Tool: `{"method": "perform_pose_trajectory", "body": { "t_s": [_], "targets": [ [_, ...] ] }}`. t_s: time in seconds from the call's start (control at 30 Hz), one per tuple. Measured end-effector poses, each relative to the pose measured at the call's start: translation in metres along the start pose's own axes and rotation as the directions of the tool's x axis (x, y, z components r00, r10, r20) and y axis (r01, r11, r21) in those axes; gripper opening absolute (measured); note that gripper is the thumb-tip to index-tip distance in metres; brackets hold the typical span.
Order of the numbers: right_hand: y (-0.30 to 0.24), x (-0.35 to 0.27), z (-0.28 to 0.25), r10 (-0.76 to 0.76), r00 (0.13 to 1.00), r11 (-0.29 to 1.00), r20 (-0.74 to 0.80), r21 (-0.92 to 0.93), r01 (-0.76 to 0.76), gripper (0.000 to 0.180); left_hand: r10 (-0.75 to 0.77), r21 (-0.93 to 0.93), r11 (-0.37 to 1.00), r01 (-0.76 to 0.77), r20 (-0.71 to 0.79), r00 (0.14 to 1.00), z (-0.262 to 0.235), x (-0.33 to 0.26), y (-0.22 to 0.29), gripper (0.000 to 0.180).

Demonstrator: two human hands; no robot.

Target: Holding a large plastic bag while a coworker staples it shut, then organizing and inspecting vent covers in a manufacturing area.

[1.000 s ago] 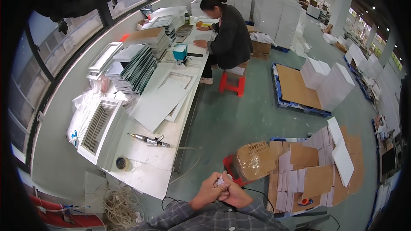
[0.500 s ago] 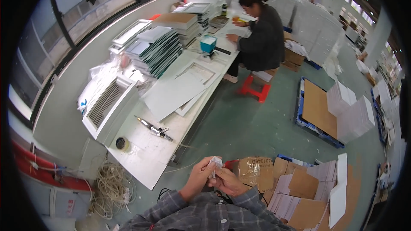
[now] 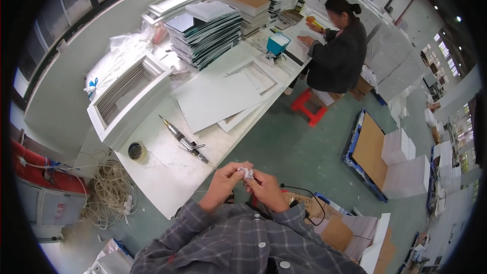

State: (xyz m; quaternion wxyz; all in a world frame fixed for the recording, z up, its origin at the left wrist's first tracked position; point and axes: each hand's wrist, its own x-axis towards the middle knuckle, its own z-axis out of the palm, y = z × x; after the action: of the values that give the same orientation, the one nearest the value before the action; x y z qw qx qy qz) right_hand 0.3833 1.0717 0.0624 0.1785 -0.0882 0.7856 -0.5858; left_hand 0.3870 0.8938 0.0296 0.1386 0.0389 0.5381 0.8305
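My left hand [image 3: 227, 181] and my right hand [image 3: 264, 187] meet in front of my chest, just off the near corner of the white worktable [image 3: 167, 172]. Both pinch a small crumpled white wad [image 3: 247, 173] between their fingertips. What the wad is made of I cannot tell. My plaid sleeves fill the bottom of the view. A metal pen-like power tool [image 3: 183, 141] lies on the table a short way beyond my left hand.
On the table lie a white sheet [image 3: 215, 99], a white slotted frame [image 3: 127, 99], stacked panels [image 3: 205, 33], a small round tin [image 3: 136, 150] and a blue box [image 3: 278, 43]. A seated person [image 3: 337, 50] works at the far end on a red stool [image 3: 308, 105]. Coiled cord [image 3: 109, 193] and cartons [image 3: 395, 157] sit on the floor.
My view has swung toward the table and closer to it. Both hands stay together on the white wad, lifted slightly higher in the view.
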Motion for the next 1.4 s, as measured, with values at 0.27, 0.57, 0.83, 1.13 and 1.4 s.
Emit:
{"method": "perform_pose_trajectory", "body": {
  "t_s": [0.27,0.57,0.83,1.13,1.4],
  "targets": [
    [-0.001,0.033,0.002,0.046,0.992,0.999,0.121,0.021,-0.048,0.036,-0.148,-0.413,0.909,0.056,-0.193,0.970,-0.024,0.019,-0.006,0.021],
    [0.006,0.054,0.010,0.016,0.990,0.968,0.141,0.245,-0.050,0.038,-0.112,-0.409,0.907,-0.106,-0.474,0.873,-0.038,0.017,0.001,0.028],
    [-0.007,0.061,0.008,0.178,0.979,0.974,0.097,0.124,-0.190,0.030,-0.028,0.104,0.980,0.167,-0.766,0.643,-0.102,-0.061,0.031,0.059],
    [0.014,0.071,0.005,0.171,0.983,0.956,0.062,0.232,-0.181,0.046,0.606,0.701,0.317,0.639,-0.668,0.432,-0.294,-0.140,0.041,0.081],
    [0.015,0.063,-0.008,0.061,0.986,0.984,0.156,0.155,-0.086,0.041,0.503,0.667,0.444,0.598,-0.738,0.450,-0.389,-0.065,-0.002,0.097]
  ]
}}
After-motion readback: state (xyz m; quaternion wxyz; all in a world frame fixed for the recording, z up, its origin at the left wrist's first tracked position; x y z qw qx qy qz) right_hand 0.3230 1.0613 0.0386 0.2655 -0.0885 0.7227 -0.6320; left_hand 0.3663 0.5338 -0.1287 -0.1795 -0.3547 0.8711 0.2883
